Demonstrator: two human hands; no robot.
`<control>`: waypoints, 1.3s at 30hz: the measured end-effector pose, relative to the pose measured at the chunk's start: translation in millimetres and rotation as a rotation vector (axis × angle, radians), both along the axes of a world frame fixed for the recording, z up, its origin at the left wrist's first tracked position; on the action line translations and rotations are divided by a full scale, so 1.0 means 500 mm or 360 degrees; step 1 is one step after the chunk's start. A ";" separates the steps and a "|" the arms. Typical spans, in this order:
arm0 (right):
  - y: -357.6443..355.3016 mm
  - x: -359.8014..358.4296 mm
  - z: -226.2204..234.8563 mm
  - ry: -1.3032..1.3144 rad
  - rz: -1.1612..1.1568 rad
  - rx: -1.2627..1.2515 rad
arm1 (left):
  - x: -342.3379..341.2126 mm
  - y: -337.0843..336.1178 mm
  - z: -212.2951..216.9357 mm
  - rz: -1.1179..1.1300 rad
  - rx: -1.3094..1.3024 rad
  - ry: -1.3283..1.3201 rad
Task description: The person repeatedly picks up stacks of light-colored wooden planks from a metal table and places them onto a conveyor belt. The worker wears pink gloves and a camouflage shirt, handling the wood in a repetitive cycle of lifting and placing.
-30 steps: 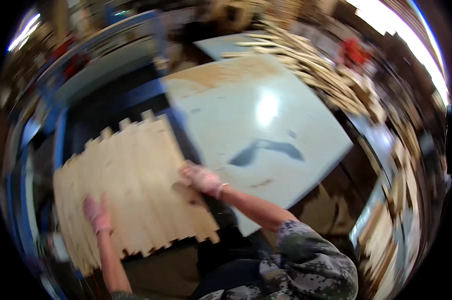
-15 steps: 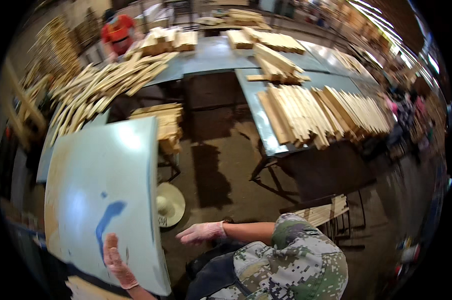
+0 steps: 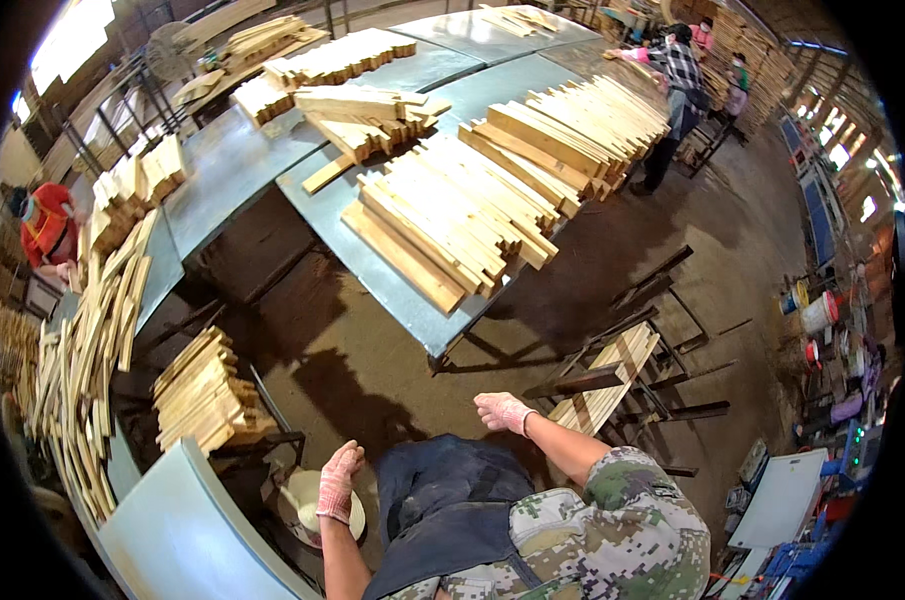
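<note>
Both my hands wear pinkish knitted gloves and hang in the air over the floor, empty. My left hand (image 3: 340, 483) is raised beside my dark apron (image 3: 442, 490), its fingers loosely bent and open. Nearest to it are a pale round straw hat (image 3: 310, 505) and the curved corner of a light blue-grey panel (image 3: 187, 530). My right hand (image 3: 504, 412) is held out in front of the apron, its fingers open and slightly curled. It is apart from the rack of slats (image 3: 607, 380) to its right.
Long wood strips (image 3: 452, 215) lie in rows on a metal-topped table (image 3: 412, 320) ahead. Loose slats (image 3: 87, 370) are heaped at left, near a stack of boards (image 3: 207, 395). A person in red (image 3: 50, 230) stands at far left, another in a checked shirt (image 3: 677, 75) at far right.
My view has swung to the right, away from the blue-grey panel. My left hand has come off from over the panel to beside the apron. My right hand has shifted forward and right.
</note>
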State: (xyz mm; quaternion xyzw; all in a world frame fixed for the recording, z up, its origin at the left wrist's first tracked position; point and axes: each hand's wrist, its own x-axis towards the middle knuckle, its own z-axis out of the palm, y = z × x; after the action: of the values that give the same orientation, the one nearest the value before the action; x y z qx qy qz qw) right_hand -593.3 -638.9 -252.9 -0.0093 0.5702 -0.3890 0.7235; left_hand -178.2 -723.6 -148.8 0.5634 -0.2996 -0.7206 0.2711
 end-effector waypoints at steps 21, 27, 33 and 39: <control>-0.450 -0.577 0.048 0.1845 -0.0047 0.0055 | -0.748 -0.691 -0.356 -0.0153 0.0414 -0.0284; -0.583 -0.805 0.023 0.2654 0.0207 -0.0033 | -0.864 -0.704 -0.386 0.0366 0.0475 -0.0368; -0.777 -0.980 0.004 0.2516 0.0713 -0.0011 | -0.880 -0.717 -0.333 0.0270 0.0020 -0.0205; -0.913 -1.030 -0.099 0.2193 0.0567 -0.0237 | -0.884 -0.761 -0.439 -0.0087 -0.1056 -0.1048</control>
State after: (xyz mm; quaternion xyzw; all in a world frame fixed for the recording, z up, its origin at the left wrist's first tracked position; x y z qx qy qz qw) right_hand -1108.5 -1095.2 -302.3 -0.3953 0.8593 -0.2084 0.2488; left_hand -620.2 -1104.1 -368.3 0.6369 -0.5986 -0.3757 0.3081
